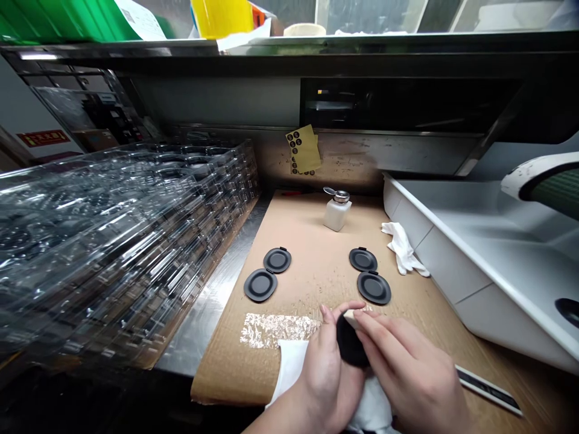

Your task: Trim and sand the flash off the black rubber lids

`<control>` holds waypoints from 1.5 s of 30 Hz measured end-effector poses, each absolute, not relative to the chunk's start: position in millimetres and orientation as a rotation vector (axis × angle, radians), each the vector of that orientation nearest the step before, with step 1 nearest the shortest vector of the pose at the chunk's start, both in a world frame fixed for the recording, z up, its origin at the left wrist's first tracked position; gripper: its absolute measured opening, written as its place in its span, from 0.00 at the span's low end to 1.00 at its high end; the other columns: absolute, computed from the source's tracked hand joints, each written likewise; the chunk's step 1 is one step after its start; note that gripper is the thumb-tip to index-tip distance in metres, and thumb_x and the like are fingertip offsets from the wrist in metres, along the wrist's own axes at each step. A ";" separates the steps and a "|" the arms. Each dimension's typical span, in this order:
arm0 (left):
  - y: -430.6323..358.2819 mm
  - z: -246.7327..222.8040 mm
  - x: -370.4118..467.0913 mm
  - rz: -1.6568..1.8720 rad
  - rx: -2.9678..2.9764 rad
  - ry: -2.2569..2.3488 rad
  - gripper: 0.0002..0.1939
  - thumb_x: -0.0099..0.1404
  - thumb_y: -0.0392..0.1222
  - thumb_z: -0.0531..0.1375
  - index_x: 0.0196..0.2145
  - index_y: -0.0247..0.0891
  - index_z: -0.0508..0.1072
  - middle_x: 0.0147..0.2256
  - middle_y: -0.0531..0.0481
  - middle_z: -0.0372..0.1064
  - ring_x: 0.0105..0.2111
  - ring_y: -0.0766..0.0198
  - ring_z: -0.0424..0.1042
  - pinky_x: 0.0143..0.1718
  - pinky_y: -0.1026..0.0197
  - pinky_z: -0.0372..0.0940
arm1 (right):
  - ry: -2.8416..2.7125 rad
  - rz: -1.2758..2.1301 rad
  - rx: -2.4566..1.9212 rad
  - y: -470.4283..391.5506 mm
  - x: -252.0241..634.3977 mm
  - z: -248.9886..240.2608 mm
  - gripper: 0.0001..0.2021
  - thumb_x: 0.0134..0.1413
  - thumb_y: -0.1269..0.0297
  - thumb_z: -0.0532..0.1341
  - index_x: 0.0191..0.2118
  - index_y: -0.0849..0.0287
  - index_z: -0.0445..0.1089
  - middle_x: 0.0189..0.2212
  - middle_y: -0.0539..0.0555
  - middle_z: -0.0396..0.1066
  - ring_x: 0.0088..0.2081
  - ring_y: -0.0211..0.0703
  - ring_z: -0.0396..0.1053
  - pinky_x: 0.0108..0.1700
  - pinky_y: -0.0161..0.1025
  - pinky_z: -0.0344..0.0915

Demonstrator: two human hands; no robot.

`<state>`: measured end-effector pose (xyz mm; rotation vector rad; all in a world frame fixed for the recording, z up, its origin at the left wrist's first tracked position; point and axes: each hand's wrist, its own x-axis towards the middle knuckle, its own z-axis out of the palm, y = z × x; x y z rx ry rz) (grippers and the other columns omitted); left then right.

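Near the bottom centre, my left hand (pixel 332 367) is wrapped round a round black part (pixel 350 343), held tilted over the cardboard. My right hand (pixel 407 361) pinches a small pale piece (pixel 351 317) against the upper part of its face. Two dark round lids (pixel 277 260) (pixel 260 285) lie on the cardboard (pixel 312 241) to the left, and two more (pixel 362 259) (pixel 374 287) lie to the right. A white cloth (pixel 292 358) is partly hidden under my hands. Behind the lids stands a white pump bottle (pixel 337 211) with its metal cap flipped up.
Stacked clear plastic trays (pixel 181 241) fill the left side. A large white bin (pixel 452 259) borders the cardboard on the right, beside a crumpled white glove (pixel 402 248). At lower right lies a black-and-white strip (pixel 488 390). A metal shelf edge (pixel 362 45) crosses overhead.
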<state>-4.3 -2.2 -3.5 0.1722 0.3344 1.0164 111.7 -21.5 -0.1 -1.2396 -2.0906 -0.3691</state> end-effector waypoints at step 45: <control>-3.0 -3.7 -1.1 1.011 0.279 0.376 0.21 0.64 0.51 0.43 0.36 0.33 0.68 0.40 0.42 0.65 0.43 0.59 0.63 0.50 0.53 0.53 | -2.347 -0.481 -1.190 -40.2 145.6 6.0 0.15 0.54 0.71 0.52 0.46 0.62 0.66 0.34 0.54 0.71 0.31 0.38 0.66 0.33 0.36 0.62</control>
